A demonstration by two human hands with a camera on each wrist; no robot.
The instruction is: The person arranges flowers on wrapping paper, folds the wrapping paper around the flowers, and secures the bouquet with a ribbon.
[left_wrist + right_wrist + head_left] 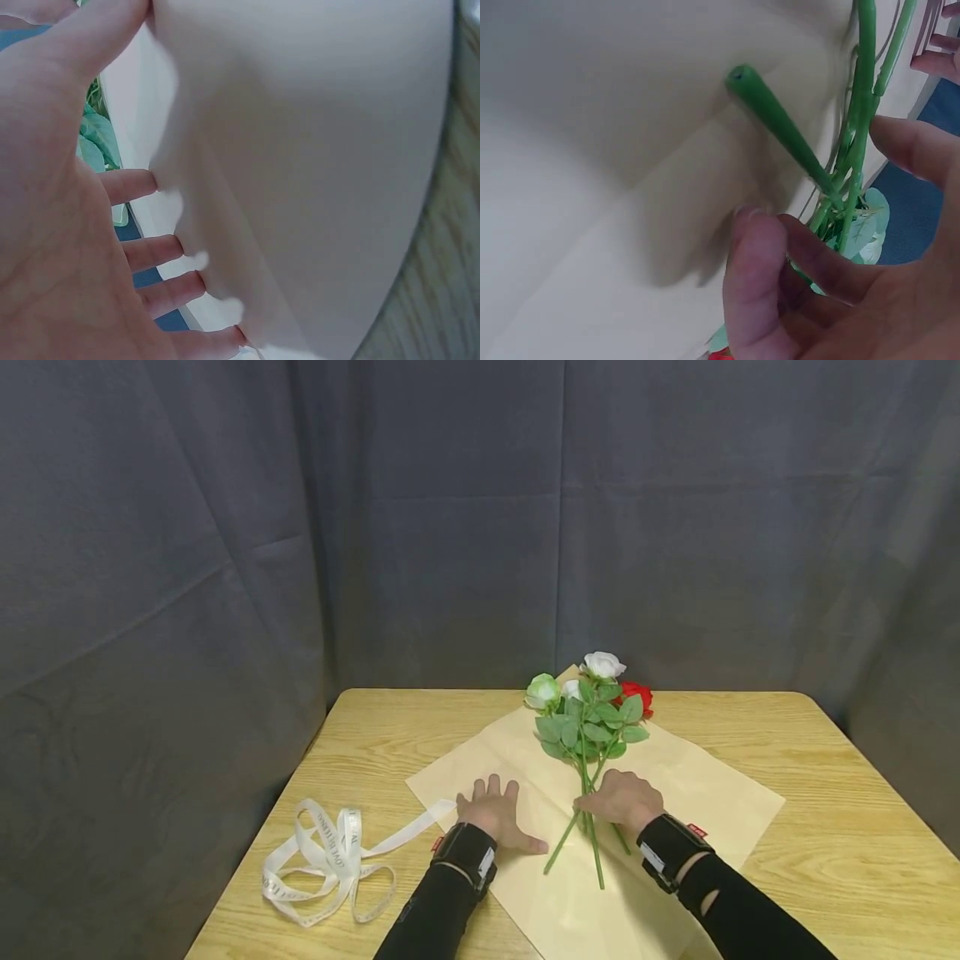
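Head view, from left to right. Left of a sheet of tan paper point(705, 802), a loosely looped white ribbon point(350, 835) with dark printed letters and a free end at the paper's left corner. On the paper's left part, the left hand point(491, 818), palm down, with fingers spread wide and fingertips touching the sheet; behind it, a black wristband and a black sleeve point(427, 910). Along the middle of the paper, a bunch of roses point(592, 731) with green leaves, crossed green stems point(592, 839) toward the near side and blooms around the far corner: one pale green point(542, 691), two white point(603, 665), one red point(635, 699). Just right of the paper's middle, the right hand point(626, 800), pinching the stems where they cross; in the right wrist view, thumb beside the stems, other fingers curled, and one stem end jutting out over the paper. Under the paper, a wooden table point(847, 835); beyond it, a dark grey curtain point(450, 527).
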